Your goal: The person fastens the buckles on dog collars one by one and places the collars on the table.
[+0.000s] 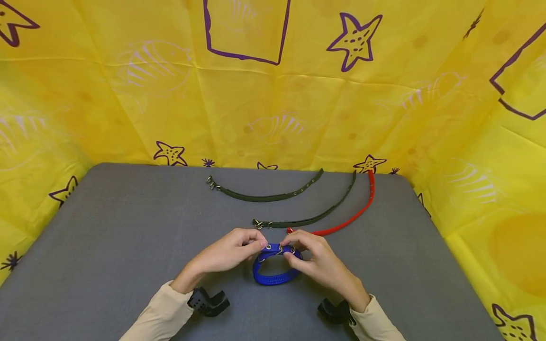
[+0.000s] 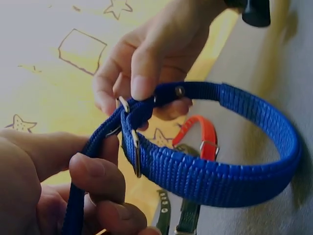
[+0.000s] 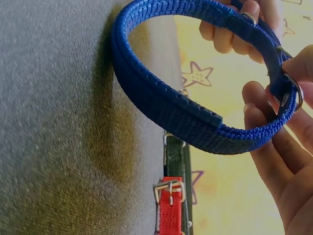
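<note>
A blue woven pet collar (image 1: pixel 273 278), bent into a loop, stands between both hands near the front of the table. My left hand (image 1: pixel 233 251) pinches its free strap end at the loop's left; in the left wrist view the strap runs between thumb and fingers. My right hand (image 1: pixel 317 260) grips the collar beside the metal buckle (image 2: pixel 124 104), thumb on top of the band. The strap passes through the buckle, and a metal D-ring (image 2: pixel 136 154) sits close by. An eyelet (image 1: pixel 268 246) shows on the strap between the hands.
Behind the hands lie a red collar (image 1: pixel 351 219), a dark green collar (image 1: pixel 304 222) and another green collar (image 1: pixel 264 198), all stretched out in curves. They rest on a grey table (image 1: pixel 128 237). Yellow printed cloth (image 1: pixel 239 104) hangs behind and at the sides.
</note>
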`<state>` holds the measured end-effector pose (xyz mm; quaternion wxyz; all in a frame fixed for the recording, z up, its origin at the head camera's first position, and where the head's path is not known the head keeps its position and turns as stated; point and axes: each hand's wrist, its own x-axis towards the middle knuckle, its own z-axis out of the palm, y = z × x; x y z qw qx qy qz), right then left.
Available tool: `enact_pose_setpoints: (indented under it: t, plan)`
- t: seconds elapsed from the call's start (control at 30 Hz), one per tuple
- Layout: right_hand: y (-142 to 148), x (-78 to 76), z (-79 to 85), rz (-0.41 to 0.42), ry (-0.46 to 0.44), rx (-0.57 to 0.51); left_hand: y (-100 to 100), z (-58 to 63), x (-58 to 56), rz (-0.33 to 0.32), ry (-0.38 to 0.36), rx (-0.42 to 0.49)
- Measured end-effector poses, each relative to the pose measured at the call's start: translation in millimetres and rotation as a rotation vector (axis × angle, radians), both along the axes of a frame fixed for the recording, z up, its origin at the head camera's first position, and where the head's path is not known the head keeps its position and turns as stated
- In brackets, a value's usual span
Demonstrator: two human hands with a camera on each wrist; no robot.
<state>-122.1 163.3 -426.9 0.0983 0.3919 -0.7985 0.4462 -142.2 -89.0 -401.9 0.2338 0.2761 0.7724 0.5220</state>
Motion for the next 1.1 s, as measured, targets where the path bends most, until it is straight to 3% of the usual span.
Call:
enact_pose_setpoints:
  t: [0.4,0.67,1.1]
  plan:
    - [-1.1,-0.8,-1.5,0.018,0.018,0.019,-3.9,4.4,0.7,-0.002,0.012,-0.056]
    - [-1.1,-0.6,-0.5,0.021,0.033,0.020,-5.5,5.0,-1.6,-0.086,-0.026,-0.061]
    - [-0.7,-0.4,-2.6,0.019,0.014,-0.020,-1.7,-2.7,-2.7,-0.114,-0.053,0.077]
